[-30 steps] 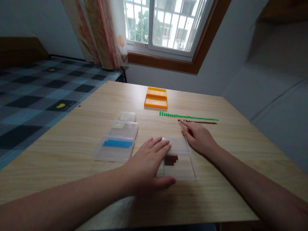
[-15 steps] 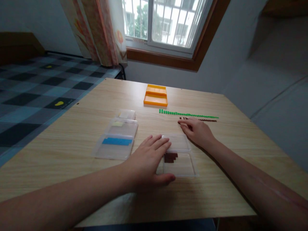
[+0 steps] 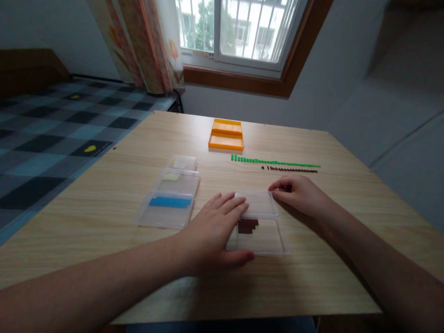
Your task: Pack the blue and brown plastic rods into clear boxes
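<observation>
My left hand point(image 3: 215, 231) lies flat with fingers spread on the left side of a clear plastic box point(image 3: 267, 243). The box holds a small stack of brown pieces point(image 3: 247, 225), and its open lid point(image 3: 260, 203) lies behind it. My right hand point(image 3: 301, 196) hovers at the lid's far right corner, thumb and fingers pinched together; what they hold is too small to make out. Just beyond it a row of brown pieces point(image 3: 293, 169) lies on the wooden table point(image 3: 104, 194), with a longer row of green pieces point(image 3: 274, 162) behind.
An orange tray point(image 3: 226, 134) sits at the back middle. Left of my hand are clear boxes holding blue pieces point(image 3: 169, 202), yellow pieces point(image 3: 170, 176) and white pieces point(image 3: 180, 163). A checkered bed point(image 3: 52, 129) adjoins the table's left edge; a window is behind.
My right hand has drawn back from the left end of the brown row to the lid's corner, fingers now pinched. My left hand has stayed on the box.
</observation>
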Action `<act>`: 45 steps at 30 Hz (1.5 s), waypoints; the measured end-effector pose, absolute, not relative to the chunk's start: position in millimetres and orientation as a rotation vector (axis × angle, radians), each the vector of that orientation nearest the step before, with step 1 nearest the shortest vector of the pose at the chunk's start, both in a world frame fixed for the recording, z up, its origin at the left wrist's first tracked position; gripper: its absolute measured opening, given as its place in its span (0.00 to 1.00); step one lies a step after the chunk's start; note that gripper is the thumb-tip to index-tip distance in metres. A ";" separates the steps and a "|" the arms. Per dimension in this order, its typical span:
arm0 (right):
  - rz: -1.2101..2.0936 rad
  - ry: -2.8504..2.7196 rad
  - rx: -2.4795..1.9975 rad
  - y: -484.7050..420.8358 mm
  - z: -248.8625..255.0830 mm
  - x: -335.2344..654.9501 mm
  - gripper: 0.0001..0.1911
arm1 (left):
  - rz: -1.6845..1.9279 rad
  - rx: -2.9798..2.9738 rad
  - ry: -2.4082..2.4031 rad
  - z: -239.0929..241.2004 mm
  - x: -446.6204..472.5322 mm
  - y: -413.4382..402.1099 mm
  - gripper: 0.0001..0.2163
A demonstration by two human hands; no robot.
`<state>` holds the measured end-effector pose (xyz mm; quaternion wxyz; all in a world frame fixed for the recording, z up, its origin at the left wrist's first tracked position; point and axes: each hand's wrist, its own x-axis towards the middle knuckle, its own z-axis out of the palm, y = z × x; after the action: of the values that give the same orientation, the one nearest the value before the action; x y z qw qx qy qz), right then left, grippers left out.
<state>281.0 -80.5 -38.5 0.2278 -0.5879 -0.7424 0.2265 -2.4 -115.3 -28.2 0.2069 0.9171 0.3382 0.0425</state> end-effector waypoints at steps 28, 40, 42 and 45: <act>0.650 -2.581 -1.424 -142.1 -1.8 235.6 0.12 | 0.109 2.558 0.957 -27.7 -3.0 -115.2 0.43; 0.589 -2.850 -0.868 -138.6 5.1 255.9 0.12 | 0.122 2.547 0.951 -27.5 -1.5 -116.0 0.44; 0.544 -2.869 -0.860 -138.0 2.8 255.5 0.11 | 0.123 2.550 0.950 -28.2 -1.6 -115.8 0.44; 0.464 -2.875 -0.856 -135.9 0.3 254.9 0.12 | 0.134 2.552 0.940 -29.1 -1.4 -115.4 0.43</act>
<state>254.9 -135.9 0.3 0.0530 -0.2816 -0.9458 0.1526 -1.4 -115.4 -29.1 0.2080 0.9167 0.3376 0.0480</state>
